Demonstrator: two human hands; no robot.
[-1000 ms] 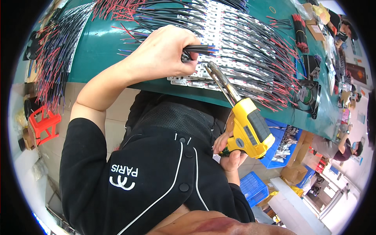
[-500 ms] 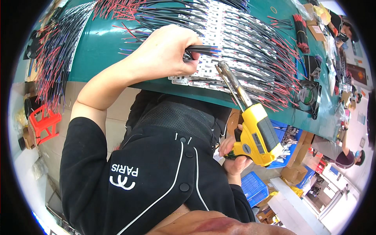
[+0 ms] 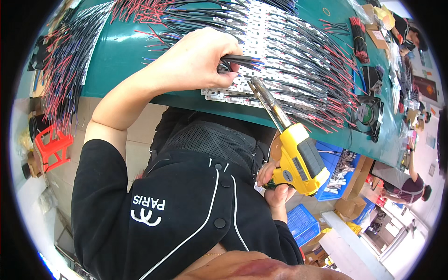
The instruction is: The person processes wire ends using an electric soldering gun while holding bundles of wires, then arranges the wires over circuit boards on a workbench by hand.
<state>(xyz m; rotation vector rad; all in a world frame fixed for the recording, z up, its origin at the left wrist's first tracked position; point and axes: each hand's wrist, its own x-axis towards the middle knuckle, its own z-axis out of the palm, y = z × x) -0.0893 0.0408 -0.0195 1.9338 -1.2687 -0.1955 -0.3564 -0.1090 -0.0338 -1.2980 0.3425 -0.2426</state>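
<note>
My left hand is closed around a bundle of black cables with blue and red wire ends pointing right, over a white circuit board panel. Rows of black cables with red ends run off the panel to the right. At the table's near edge, my right hand grips a yellow soldering gun by its handle. The gun's metal tip lies just below and right of the held bundle, over the panel's near part; contact with a pad cannot be made out.
More cables hang off a second panel on the left of the green table. A small black fan and a tied red-and-black wire bundle sit to the right. Below are blue crates and a red stool.
The soldering gun has shifted left and slightly nearer, its tip moving along the panel. My left hand has barely moved. At the far right, another person has changed posture.
</note>
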